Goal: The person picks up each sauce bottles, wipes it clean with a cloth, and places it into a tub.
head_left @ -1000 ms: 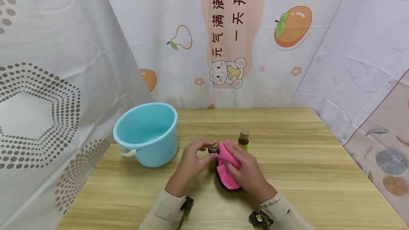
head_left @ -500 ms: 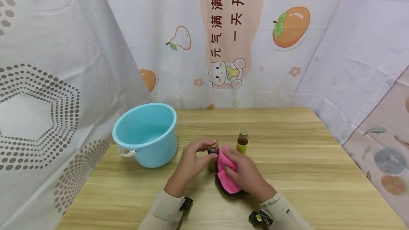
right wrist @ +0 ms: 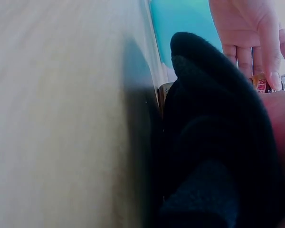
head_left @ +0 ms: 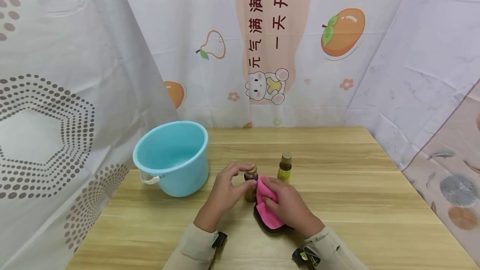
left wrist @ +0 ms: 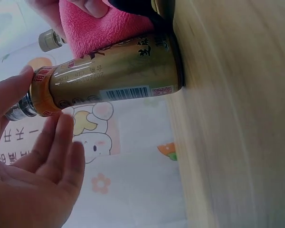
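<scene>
My left hand [head_left: 224, 188] holds an upright brown bottle [head_left: 250, 195] near its neck and cap, thumb on the near side. In the left wrist view the bottle [left wrist: 123, 71] shows a gold label with a barcode, its base at the tabletop; several fingers spread away from it. My right hand [head_left: 291, 203] grips a pink cloth [head_left: 270, 216] with a black edge, pressed against the bottle's right side. The plush pink face [left wrist: 97, 31] lies along the label. In the right wrist view the cloth's black side [right wrist: 213, 118] hides most of the bottle.
A second bottle [head_left: 285, 172] with a yellow label and a pale cap stands just behind my right hand. To the left is a light blue bucket [head_left: 187, 178] with a white handle grip. The wooden table [head_left: 356, 199] meets printed curtains [head_left: 210, 78] at the back.
My right hand and the cloth have slid a little down along the bottle, toward me, exposing more of the second bottle's label. My left hand stays in place on the bottle.
</scene>
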Motion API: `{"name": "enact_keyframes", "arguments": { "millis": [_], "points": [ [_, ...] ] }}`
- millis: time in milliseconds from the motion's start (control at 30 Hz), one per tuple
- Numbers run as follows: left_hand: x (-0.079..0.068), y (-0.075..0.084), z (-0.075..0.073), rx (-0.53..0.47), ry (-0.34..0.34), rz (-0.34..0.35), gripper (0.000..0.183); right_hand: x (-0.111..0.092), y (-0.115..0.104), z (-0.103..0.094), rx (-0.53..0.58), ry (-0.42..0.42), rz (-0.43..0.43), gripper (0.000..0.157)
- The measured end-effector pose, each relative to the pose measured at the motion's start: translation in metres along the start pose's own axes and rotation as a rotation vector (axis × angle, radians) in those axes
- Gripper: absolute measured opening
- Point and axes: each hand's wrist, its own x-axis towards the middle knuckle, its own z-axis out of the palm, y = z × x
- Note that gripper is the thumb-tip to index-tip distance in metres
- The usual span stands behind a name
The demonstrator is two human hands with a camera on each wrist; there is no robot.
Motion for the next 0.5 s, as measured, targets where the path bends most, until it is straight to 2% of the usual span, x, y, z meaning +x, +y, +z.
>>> {"name": "enact_keyframes", "arguments": {
  "millis": [167, 500],
  "points": [
    [-0.0009, 0.0000, 0.0005, 0.023, 0.011, -0.019, 0.037, 0.0014, 0.0007, -0.0003, 0.012, 0.030, -0.024, 0.057],
    [-0.0014, 0.0010, 0.0002, 0.033, 0.021, 0.032, 0.039, 0.0025, 0.0003, -0.0023, 0.044, 0.174, -0.124, 0.059]
  ]
}}
